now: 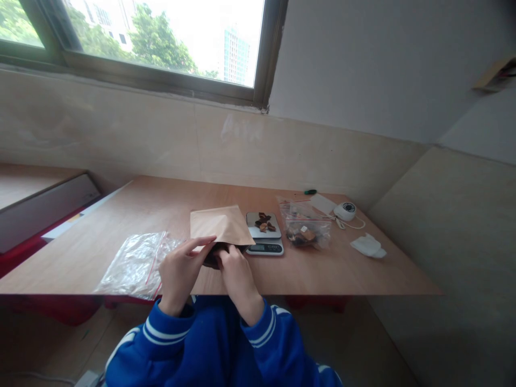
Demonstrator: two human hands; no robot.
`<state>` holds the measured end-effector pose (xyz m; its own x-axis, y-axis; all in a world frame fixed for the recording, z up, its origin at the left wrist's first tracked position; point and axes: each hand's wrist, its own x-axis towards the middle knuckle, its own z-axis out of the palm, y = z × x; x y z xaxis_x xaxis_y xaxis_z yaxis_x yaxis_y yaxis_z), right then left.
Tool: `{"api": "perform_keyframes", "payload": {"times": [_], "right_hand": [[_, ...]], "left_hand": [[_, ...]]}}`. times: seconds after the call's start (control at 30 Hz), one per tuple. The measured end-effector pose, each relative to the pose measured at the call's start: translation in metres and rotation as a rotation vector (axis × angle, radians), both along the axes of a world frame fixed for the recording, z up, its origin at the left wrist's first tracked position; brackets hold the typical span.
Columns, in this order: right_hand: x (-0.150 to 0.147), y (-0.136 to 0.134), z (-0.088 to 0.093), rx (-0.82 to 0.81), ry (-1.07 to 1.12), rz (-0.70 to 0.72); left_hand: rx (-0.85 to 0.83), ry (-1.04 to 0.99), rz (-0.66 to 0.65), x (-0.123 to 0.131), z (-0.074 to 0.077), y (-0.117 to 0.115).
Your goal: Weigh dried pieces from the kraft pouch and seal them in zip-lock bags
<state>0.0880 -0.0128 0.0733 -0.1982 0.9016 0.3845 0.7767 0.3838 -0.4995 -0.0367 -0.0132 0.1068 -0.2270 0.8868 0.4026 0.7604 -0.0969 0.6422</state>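
Observation:
A brown kraft paper bag [220, 223] lies near the middle of the table, its dark mouth facing me. My left hand [180, 269] grips the upper edge of the mouth at its left corner, thumb and fingers pressed together. At the opening, my right hand [239, 277] has its fingers bent and closed on the edge; their tips are partly hidden in the dark gap. Just right of the bag stands a kitchen scale [264, 247], with several dark brown dried slices [264, 223] on its plate.
A clear zip bag of dried pieces [304, 231] sits right of the scale. Further right are a white dome camera [345, 211] with a cable and a crumpled white tissue [368, 245]. A flat clear plastic bag [135, 263] lies left. A green screwdriver [310, 192] is at the back.

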Motion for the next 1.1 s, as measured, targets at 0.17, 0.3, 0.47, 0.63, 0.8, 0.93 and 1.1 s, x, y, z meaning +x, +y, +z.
{"api": "perform_keyframes", "payload": {"times": [0.17, 0.3, 0.47, 0.63, 0.8, 0.93, 1.1], "right_hand": [[0.013, -0.023, 0.01, 0.094, 0.224, -0.033], [0.025, -0.028, 0.013, 0.091, 0.474, -0.02], [0.05, -0.034, 0.02, -0.018, 0.722, 0.002], [0.093, -0.015, 0.006, 0.037, 0.733, -0.174], [0.116, 0.033, -0.019, 0.131, 0.41, -0.312], [0.11, 0.061, -0.038, 0.131, 0.268, -0.327], [0.118, 0.066, -0.05, 0.149, 0.272, -0.292]], "left_hand": [[0.002, 0.018, 0.018, 0.002, 0.0, 0.004], [-0.024, 0.034, 0.029, 0.003, -0.002, 0.007], [-0.049, 0.053, 0.036, -0.001, -0.005, 0.013], [-0.083, 0.046, 0.084, -0.006, -0.009, 0.016], [-0.094, 0.06, 0.071, -0.004, -0.015, 0.014], [-0.088, 0.059, 0.064, -0.001, -0.016, 0.013], [-0.072, 0.053, 0.045, -0.005, -0.016, 0.013]]}}
